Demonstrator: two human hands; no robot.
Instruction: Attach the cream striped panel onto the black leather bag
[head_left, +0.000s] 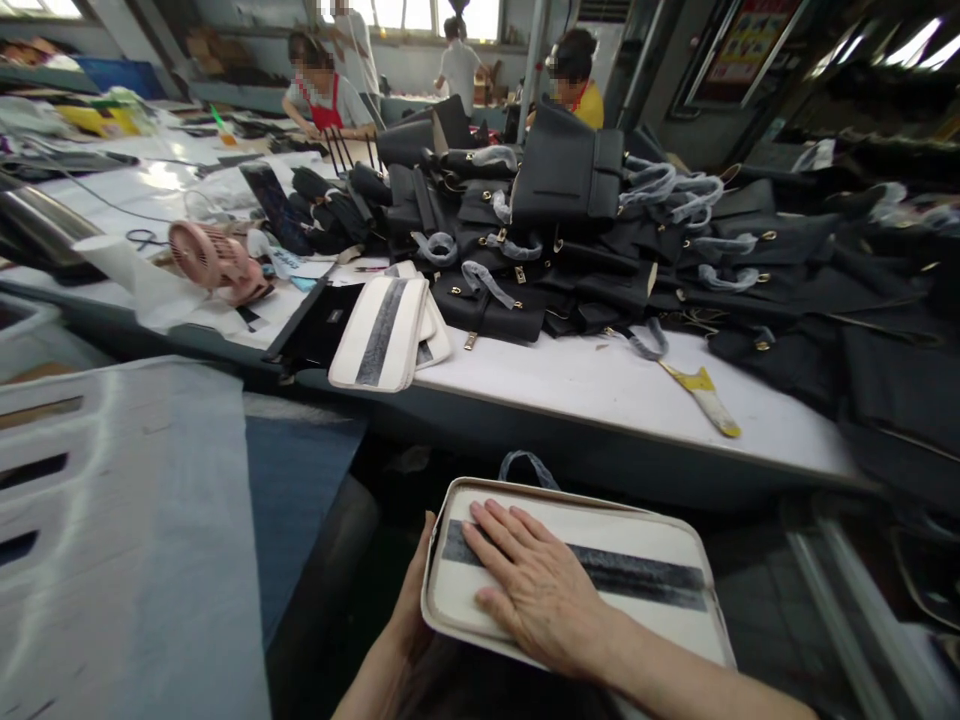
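A cream rectangular panel with a dark strip across it lies low in front of me, below the table edge. My right hand rests flat on its left part, fingers stretched out and together. My left hand holds the panel's left edge from underneath, with only the thumb side showing. A grey wrapped handle loop peeks out behind the panel's far edge.
The white table carries a big heap of black handbags with wrapped handles, a stack of cream panels, a pink fan, scissors and a yellow-tipped strip. A grey crate stands at left. Other people work at the far end.
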